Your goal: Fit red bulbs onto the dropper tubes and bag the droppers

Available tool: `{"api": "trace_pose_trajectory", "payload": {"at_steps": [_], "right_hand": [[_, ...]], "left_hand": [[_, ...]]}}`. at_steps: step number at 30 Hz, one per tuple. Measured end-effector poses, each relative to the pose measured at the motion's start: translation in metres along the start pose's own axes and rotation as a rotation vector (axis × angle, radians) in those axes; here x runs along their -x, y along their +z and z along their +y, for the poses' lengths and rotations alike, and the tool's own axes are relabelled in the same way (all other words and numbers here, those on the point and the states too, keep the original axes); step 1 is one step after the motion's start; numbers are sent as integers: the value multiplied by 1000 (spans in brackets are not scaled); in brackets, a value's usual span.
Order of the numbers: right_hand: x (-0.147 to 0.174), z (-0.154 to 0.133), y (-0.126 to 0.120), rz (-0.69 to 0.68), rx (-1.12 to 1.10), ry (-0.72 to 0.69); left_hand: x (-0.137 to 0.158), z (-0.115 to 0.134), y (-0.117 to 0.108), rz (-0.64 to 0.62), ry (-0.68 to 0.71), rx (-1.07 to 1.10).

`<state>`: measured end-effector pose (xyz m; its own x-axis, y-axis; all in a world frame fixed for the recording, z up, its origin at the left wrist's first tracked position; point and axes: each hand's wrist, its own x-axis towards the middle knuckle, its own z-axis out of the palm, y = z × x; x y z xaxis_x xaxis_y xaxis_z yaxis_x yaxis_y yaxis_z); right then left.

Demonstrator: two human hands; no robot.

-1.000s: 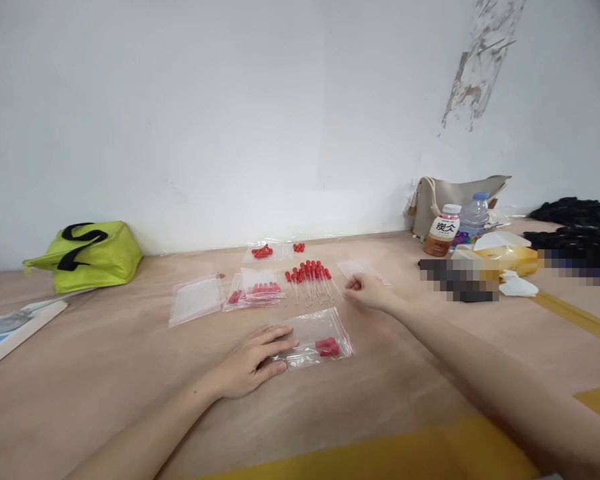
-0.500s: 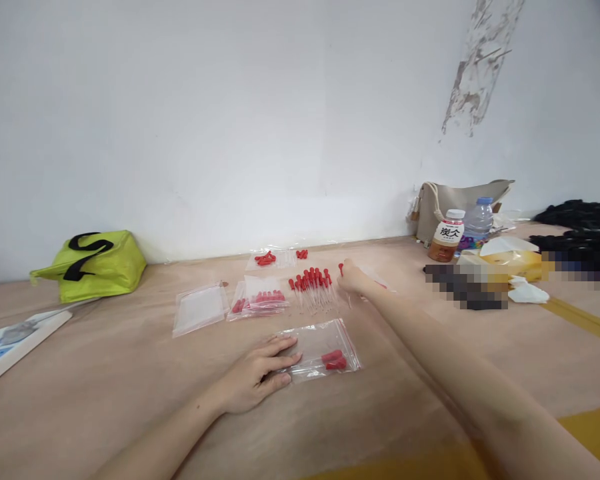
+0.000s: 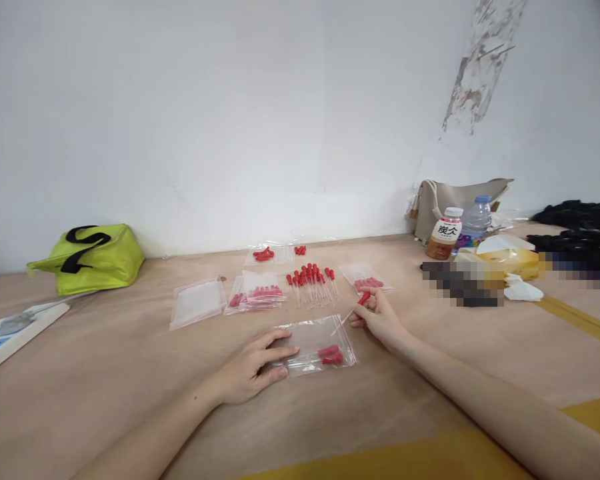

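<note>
My left hand (image 3: 255, 365) lies with fingers spread on the left end of a clear zip bag (image 3: 307, 330). Inside that bag, near its right end, are red-bulbed droppers (image 3: 331, 355). Between the fingers of my right hand (image 3: 377, 319) is a dropper (image 3: 363, 298) with a red bulb. Its thin clear tube slants down-left over the bag's right end. Beyond the bag lies a bunch of loose red-bulbed droppers (image 3: 310, 280). Filled zip bags (image 3: 260, 291) are stacked left of the bunch, and another filled bag (image 3: 363, 275) lies to its right.
A flat zip bag (image 3: 197, 303) lies at the left, and bags with red bulbs (image 3: 263, 254) lie near the wall. A lime-green bag (image 3: 100, 260) stands far left. Drink bottles (image 3: 444, 235), a grey bag (image 3: 425, 213) and a yellow tissue pack (image 3: 510, 257) are on the right.
My right hand has come back toward me from the loose bunch, bringing one dropper to the zip bag's right end. My left hand has stayed on the bag.
</note>
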<state>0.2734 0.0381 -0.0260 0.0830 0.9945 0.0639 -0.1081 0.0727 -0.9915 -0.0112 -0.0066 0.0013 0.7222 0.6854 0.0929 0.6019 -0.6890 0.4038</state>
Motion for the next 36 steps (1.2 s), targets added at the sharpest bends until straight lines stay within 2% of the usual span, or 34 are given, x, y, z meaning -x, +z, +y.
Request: {"api": "trace_pose_trajectory", "payload": {"at_steps": [4,7,12,19,23,25,27,29,31,33,36], "right_hand": [[10,1,4,-104,-115,68],[16,0,0,-251,-30,47],[15,-5,-12,-448,354,-170],[11,-6,-4,-555,620,-419],[13,-2,2,-525,806,-527],[11,-3,0,-568,782,-497],[5,-7,-6,-618,682,-389],[-5,-13,-12,-525,626,-259],[-19,-21,-16,-301,697,-153],[-37,-27,-15,-118,819,-91],[-67,-31,-3,23,927,-55]], "left_hand": [[0,2,-1,21,-23,-23],[0,3,-1,46,-25,-19],[-1,5,-2,42,-9,-18],[-1,3,-1,51,0,-21],[-1,3,-1,43,6,-19],[-1,3,-1,30,6,-18],[-1,2,-1,15,2,-16],[-2,1,-1,6,-5,-17],[-2,0,0,-1,-9,-21],[-2,-1,0,-11,-6,-23],[-2,-2,0,-13,5,-16]]}}
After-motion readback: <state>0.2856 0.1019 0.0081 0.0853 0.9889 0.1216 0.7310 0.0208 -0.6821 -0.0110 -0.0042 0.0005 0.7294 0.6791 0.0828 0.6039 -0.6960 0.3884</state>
